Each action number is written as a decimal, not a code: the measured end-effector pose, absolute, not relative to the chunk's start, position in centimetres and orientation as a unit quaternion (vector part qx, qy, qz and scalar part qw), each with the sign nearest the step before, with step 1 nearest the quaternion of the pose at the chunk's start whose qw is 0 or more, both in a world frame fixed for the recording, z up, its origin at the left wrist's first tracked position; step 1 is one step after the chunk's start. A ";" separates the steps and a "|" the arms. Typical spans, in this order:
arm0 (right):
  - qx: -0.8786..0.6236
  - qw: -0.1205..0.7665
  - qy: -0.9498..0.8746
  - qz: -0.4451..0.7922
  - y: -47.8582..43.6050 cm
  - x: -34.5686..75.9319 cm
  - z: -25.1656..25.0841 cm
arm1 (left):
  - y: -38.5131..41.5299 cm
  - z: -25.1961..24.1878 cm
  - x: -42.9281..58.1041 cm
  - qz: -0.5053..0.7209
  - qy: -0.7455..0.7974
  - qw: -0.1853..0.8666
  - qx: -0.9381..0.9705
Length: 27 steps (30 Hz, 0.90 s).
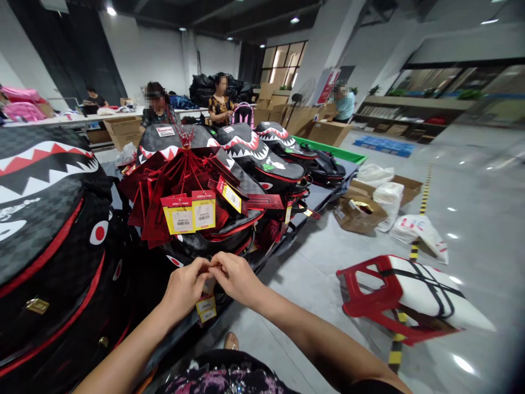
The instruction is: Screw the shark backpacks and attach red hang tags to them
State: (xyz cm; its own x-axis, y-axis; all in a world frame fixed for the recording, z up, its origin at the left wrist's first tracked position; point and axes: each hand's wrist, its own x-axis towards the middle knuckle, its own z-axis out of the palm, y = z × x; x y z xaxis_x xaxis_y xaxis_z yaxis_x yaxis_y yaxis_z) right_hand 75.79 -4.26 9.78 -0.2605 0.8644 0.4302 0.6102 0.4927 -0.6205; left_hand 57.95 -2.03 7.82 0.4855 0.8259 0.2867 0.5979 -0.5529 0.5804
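Left hand: the left hand [184,287] is low in the centre, its fingers [204,266] pinched against those of the other hand.
Right hand: the right hand [237,278] meets it fingertip to fingertip, closed on the same spot.
Tag: a yellow tag [206,309] hangs just beneath the joined fingers.
Bundle: a red tag bundle [180,178] fans out above the hands, with yellow barcode labels [189,214] at its lower edge.
Backpacks: black shark-mouth backpacks [262,156] stand in a row on the counter [318,198]; a large backpack [49,235] fills the left.
Floor: a red stool [410,298] lies tipped to the right, with cardboard boxes [359,212] beyond it.
Background: people [221,101] sit at a far counter.
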 end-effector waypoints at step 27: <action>-0.441 0.402 -0.769 0.228 -3.6 76.9 10.3 | -1.8 9.4 59.0 0.278 0.390 0.231 0.847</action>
